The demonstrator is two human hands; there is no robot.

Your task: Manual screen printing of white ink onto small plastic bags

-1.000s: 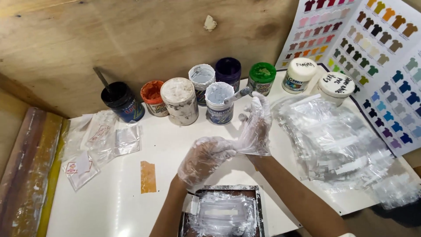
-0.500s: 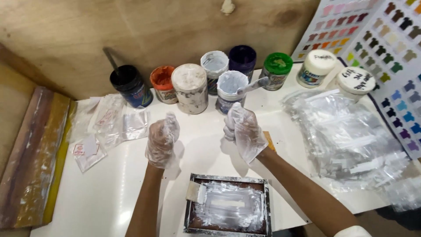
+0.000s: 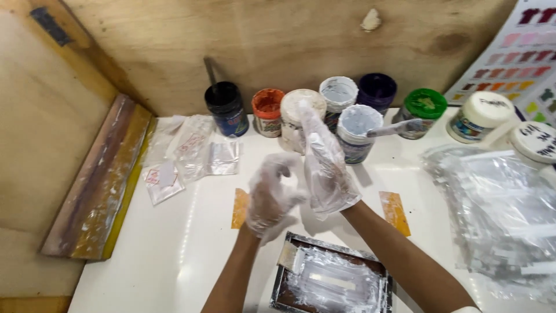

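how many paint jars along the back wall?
8: black, orange, cream, white-rimmed, purple, front white, green-lidded, white-lidded. Another lid sits at the right edge.

- A row of paint jars (image 3: pixel 324 110) stands at the back of the table (image 3: pixel 174 255), against the board wall (image 3: pixel 260 40).
- Both gloved hands, left hand (image 3: pixel 269 197) and right hand (image 3: pixel 324 165), are in front of the jars, above a framed screen (image 3: pixel 333 281) at the near edge.
- Small plastic bags (image 3: pixel 185 153) lie left.
- A heap of bags (image 3: pixel 498 214) lies right.
- A squeegee (image 3: pixel 101 182) lies off the table's left edge.
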